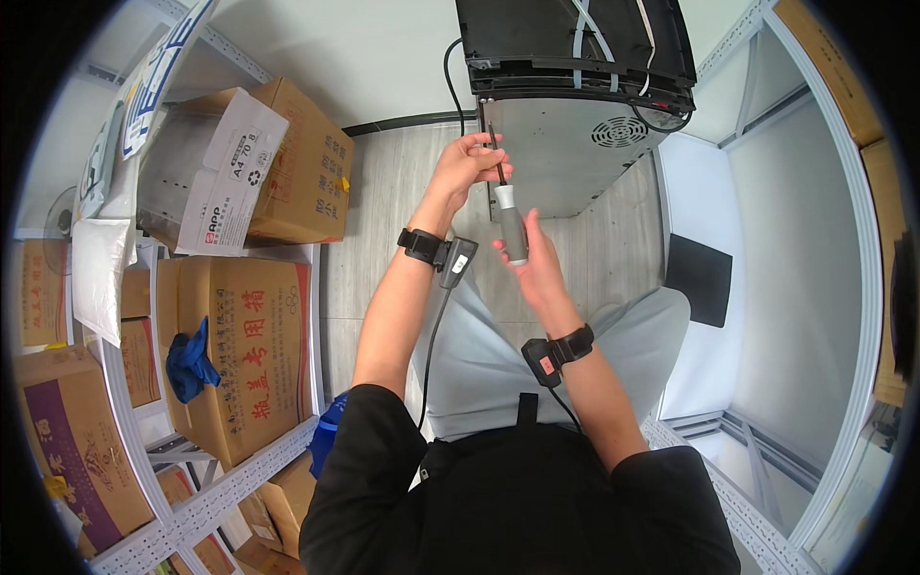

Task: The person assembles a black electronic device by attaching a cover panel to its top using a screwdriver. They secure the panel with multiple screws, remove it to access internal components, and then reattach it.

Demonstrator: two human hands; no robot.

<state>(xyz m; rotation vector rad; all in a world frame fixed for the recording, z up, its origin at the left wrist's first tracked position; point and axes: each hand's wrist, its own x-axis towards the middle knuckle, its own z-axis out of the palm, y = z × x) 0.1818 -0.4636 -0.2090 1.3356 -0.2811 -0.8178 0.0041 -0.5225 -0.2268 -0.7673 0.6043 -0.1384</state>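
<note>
A screwdriver (513,233) with a grey handle, a pale collar and a dark shaft points away from me. My right hand (537,257) is closed around the lower part of its handle. Farther up, my left hand (467,165) pinches the shaft between thumb and fingers. The tip lies over the left edge of a grey metal panel (546,158) with a round slotted vent; whether it touches is too small to tell. This panel belongs to a machine whose black upper part (527,38) carries loose white and black cables.
Left of me, a shelf frame (134,412) holds cardboard boxes (254,355), a blue cloth (192,364) and white packages (103,268). On the right are a white panel (695,192) with a black flat sheet (700,280) and another shelf frame (867,287). A black cable (448,72) hangs beside the machine.
</note>
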